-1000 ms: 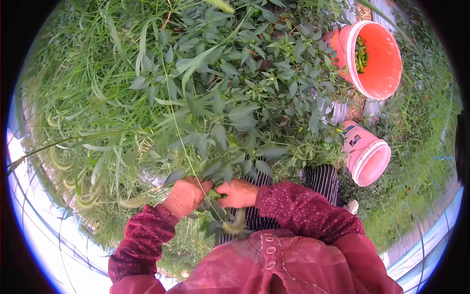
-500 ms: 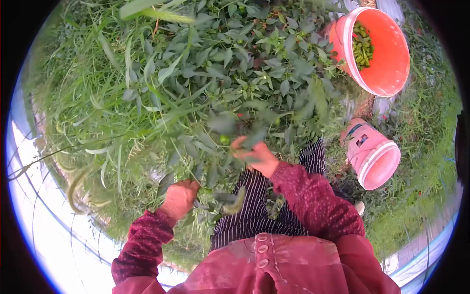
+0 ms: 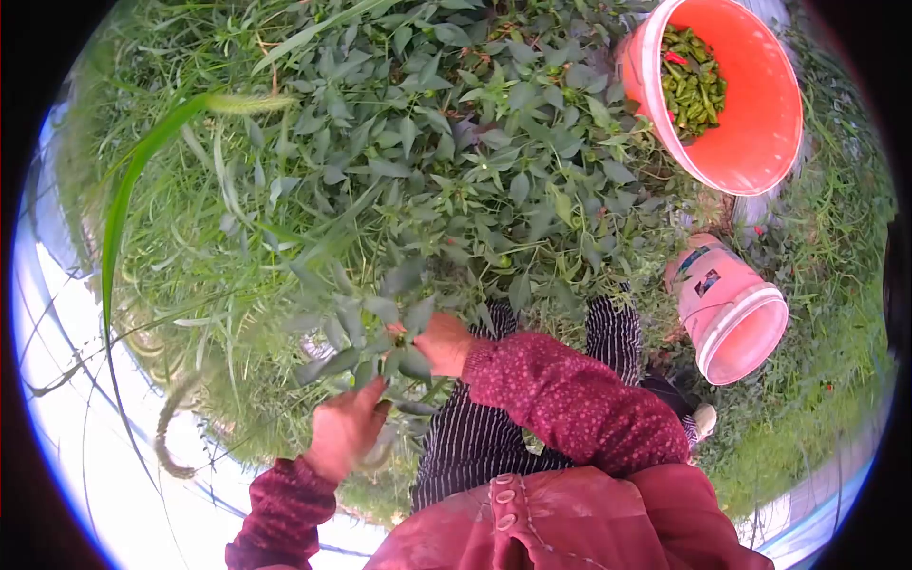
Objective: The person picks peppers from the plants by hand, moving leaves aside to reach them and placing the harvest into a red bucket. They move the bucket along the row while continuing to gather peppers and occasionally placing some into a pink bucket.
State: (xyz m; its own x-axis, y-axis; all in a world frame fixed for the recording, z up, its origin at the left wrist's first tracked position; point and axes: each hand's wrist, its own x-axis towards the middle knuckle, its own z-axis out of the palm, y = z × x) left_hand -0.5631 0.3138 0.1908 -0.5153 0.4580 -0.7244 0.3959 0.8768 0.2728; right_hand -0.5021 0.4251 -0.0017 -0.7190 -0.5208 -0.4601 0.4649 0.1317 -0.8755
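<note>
My left hand [image 3: 345, 435] is closed at the lower left, thumb and forefinger at the base of a leafy pepper branch [image 3: 359, 334]. Across from it my right hand [image 3: 441, 344] reaches into the same leaves from the right. Foliage covers most of the right fingers, and I cannot tell what they grip. Pepper plants [image 3: 456, 161] with dark green leaves spread in front of my striped trousers [image 3: 465, 432]. A large orange-red bucket [image 3: 755, 123] at the upper right holds green peppers [image 3: 692, 81] and a few red ones.
A smaller pink bucket [image 3: 714, 294] lies tipped below the large one, its mouth toward me. Tall grass [image 3: 180, 228] grows thick on the left, with a curved seed head [image 3: 169, 427] near my left arm. Pale sheeting [image 3: 104, 437] runs along the lower left.
My right hand has moved left and down toward the left hand, into the leaves. The left hand has dropped slightly, its fingers now pointing up at the branch. The view has shifted a little.
</note>
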